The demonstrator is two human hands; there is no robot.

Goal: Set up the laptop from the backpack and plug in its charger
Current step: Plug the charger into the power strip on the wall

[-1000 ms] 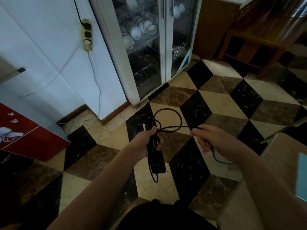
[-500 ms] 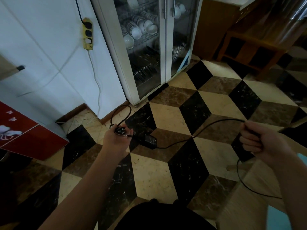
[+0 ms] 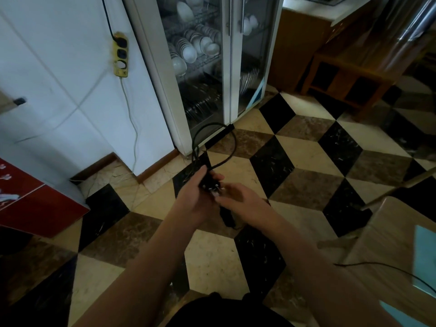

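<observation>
Your left hand [image 3: 197, 199] gripping the charger plug [image 3: 210, 185] above the floor [image 3: 304, 156], your right hand [image 3: 240, 199] beside it, fingers blurred, grip unclear, cable [image 3: 213, 140] looping upward, charger brick [image 3: 227, 217] mostly hidden beneath your hands, power strip [image 3: 120, 54] on wall.

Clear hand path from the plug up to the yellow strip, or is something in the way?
Mostly free: bare white wall left of the power strip, open floor below. On the strip, the top socket is taken. Crowded spots: the glass dish cabinet right beside it, and cable loop above left hand and right hand.
</observation>
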